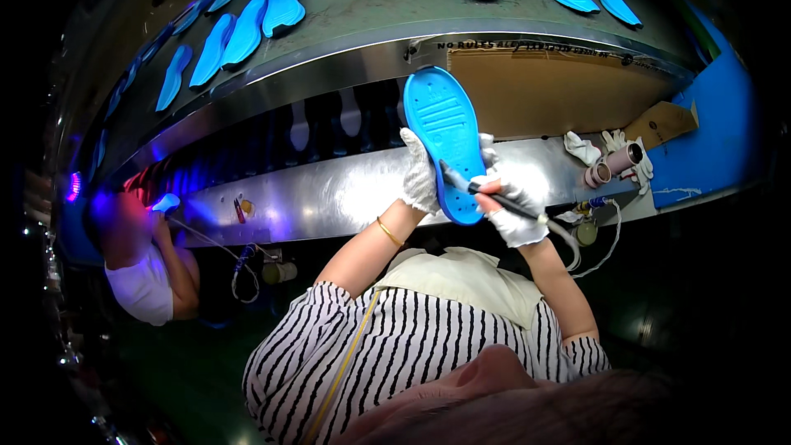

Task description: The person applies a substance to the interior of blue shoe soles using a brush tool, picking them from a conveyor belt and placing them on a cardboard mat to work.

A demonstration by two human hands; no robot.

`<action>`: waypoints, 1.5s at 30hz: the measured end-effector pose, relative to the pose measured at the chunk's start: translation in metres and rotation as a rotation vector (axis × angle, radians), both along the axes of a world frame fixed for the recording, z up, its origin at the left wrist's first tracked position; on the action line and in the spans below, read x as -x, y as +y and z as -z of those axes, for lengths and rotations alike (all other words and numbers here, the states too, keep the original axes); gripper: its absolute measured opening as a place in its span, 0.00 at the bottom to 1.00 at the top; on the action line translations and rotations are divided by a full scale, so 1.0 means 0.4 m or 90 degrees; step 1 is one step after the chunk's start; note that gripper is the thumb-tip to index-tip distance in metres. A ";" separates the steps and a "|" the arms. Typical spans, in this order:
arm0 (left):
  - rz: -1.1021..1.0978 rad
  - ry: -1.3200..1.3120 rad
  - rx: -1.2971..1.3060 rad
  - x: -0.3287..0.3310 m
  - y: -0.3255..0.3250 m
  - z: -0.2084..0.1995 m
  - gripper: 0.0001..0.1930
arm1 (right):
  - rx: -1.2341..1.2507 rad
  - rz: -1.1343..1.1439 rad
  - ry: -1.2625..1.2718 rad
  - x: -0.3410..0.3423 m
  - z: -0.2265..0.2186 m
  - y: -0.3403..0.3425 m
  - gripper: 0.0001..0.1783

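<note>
A bright blue shoe sole [445, 128] with grooves and small holes is held up, tilted, in front of my body. My left hand [420, 175], in a white knit glove, grips it by its left edge, and gloved fingertips show at its right edge. My right hand [517, 213] wears a white glove with bare fingertips. It is closed around a slim black-handled brush [474, 188]. The brush's grey tip lies over the lower part of the sole; whether it touches cannot be told. A pale hose [567, 241] trails below this hand.
Beyond the metal ledge [329, 198], a dark conveyor belt [371, 0] carries several blue soles [245, 31]. A cardboard sheet [552, 95] stands at right, near white gloves [582, 148] and a pinkish cylinder [624, 158]. At left, another person [144, 264] holds a blue sole [166, 203].
</note>
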State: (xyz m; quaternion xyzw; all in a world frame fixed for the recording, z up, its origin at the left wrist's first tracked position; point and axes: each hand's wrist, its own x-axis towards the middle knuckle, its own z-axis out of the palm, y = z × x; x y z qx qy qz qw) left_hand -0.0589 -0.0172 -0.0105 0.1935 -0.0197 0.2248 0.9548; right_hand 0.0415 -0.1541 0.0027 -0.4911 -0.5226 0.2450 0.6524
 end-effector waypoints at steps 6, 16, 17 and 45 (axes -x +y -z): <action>0.049 -0.182 0.090 0.004 0.034 -0.041 0.64 | 0.132 -0.147 0.243 0.018 -0.085 -0.011 0.06; -0.008 -0.192 -0.120 0.003 0.078 -0.067 0.64 | 0.030 -0.147 0.429 0.002 -0.047 0.001 0.08; -0.009 -0.132 -0.158 0.016 0.082 -0.075 0.64 | 0.024 -0.109 0.344 -0.001 -0.047 -0.002 0.09; 0.088 0.540 -0.564 -0.033 0.121 -0.130 0.38 | 0.175 -0.161 -0.154 -0.066 -0.068 0.013 0.06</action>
